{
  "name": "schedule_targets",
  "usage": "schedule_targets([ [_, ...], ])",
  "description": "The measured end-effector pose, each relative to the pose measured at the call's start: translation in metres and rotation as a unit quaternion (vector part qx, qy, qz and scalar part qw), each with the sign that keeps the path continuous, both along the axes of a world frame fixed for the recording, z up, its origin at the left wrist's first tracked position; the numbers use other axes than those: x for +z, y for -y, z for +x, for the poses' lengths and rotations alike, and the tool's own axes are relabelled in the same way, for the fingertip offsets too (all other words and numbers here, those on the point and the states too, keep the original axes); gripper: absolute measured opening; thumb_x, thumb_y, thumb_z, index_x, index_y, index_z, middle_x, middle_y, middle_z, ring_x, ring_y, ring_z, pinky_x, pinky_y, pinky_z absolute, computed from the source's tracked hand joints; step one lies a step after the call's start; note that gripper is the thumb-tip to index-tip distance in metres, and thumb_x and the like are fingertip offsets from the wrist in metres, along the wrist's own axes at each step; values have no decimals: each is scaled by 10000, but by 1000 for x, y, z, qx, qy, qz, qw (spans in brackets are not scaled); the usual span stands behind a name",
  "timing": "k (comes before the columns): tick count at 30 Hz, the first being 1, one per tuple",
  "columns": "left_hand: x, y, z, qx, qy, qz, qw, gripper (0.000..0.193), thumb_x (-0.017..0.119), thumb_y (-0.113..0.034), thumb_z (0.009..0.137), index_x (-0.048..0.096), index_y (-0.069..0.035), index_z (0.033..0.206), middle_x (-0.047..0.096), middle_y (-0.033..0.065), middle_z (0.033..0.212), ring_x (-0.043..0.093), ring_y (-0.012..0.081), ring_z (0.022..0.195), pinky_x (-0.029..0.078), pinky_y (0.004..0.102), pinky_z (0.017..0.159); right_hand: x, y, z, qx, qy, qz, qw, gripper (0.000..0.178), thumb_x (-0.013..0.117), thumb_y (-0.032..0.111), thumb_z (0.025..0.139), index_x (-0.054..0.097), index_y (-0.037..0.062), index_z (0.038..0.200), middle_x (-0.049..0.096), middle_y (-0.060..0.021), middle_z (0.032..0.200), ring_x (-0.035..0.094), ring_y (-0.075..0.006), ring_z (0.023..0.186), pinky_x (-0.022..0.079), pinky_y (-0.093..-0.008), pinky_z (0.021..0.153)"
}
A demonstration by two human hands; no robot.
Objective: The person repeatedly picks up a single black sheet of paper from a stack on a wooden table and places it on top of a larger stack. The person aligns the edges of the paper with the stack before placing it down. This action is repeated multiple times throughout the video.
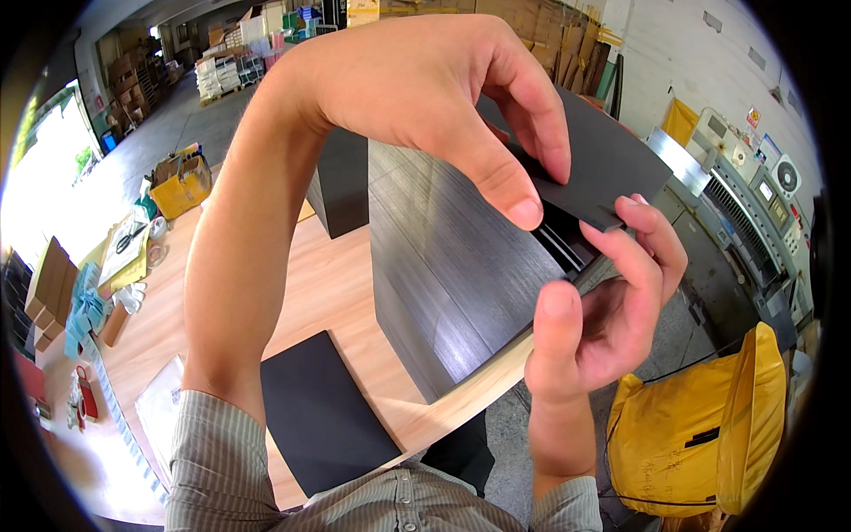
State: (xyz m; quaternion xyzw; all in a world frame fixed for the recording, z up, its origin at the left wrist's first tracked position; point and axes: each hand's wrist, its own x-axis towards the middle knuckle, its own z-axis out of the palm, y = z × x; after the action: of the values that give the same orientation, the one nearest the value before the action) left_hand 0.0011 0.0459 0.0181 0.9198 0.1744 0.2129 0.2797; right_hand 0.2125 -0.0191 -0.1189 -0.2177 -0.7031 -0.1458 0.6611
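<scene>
A tall dark stack (443,266) stands on the table in front of me, its grey streaked side looking like the edges of many layered sheets. At its far right end is a black sheet (612,151), partly lifted, with thin dark gaps beneath. My left hand (443,97) arches over the stack, its curled fingers and thumb closed at the sheet's edge. Cupped at the near corner, my right hand (612,301) has its fingertips on that sheet, while the thumb is lower, by the stack's corner. Another black sheet (328,412) lies flat on the table near my body.
A second dark block (343,186) stands behind the stack. Scissors (130,238), tape and a yellow bin (180,182) are along the table's left side. On the right are a yellow-covered bin (700,426) and a machine (753,208). The wooden table's edge (470,390) curves before me.
</scene>
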Motion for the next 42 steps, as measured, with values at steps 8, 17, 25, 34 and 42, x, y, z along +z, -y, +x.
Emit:
schedule_targets([
  [8, 4, 5, 4, 26, -21, -4, 999, 407, 924, -75, 722, 777, -14, 1096, 737, 55, 1091, 679, 162, 1048, 529, 309, 966, 1, 5, -18, -13, -75, -19, 997, 266, 694, 130, 893, 627, 1, 1116, 529, -181, 1335, 502, -297, 1268, 371, -456, 1119],
  [17, 4, 9, 3, 43, -12, -6, 999, 371, 918, -83, 738, 778, 1, 1071, 750, 59, 1051, 690, 162, 1013, 538, 309, 956, 3, 2, -18, -11, -62, -5, 998, 341, 729, 135, 829, 609, -10, 1113, 527, -238, 1275, 475, -359, 1230, 384, -517, 1102],
  [25, 4, 8, 3, 40, -13, 7, 999, 371, 921, -98, 740, 781, -10, 1071, 748, 54, 1060, 688, 161, 1017, 536, 313, 960, 1, 2, -17, -5, -65, -4, 998, 342, 733, 145, 830, 608, -5, 1111, 522, -232, 1278, 470, -356, 1236, 379, -518, 1108],
  [34, 6, 8, 1, 38, -21, 10, 999, 396, 930, -114, 724, 785, -30, 1083, 746, 44, 1085, 686, 165, 1042, 532, 316, 962, 1, 1, -20, -5, -72, -3, 997, 338, 741, 154, 825, 610, 6, 1100, 525, -209, 1272, 470, -356, 1237, 372, -522, 1110],
  [42, 6, 6, 2, 30, -26, 11, 999, 416, 932, -113, 723, 782, -24, 1100, 739, 56, 1107, 682, 169, 1056, 531, 320, 973, -1, 0, -20, 3, -83, 1, 997, 344, 742, 143, 806, 612, 13, 1097, 529, -194, 1275, 473, -361, 1237, 377, -518, 1104],
])
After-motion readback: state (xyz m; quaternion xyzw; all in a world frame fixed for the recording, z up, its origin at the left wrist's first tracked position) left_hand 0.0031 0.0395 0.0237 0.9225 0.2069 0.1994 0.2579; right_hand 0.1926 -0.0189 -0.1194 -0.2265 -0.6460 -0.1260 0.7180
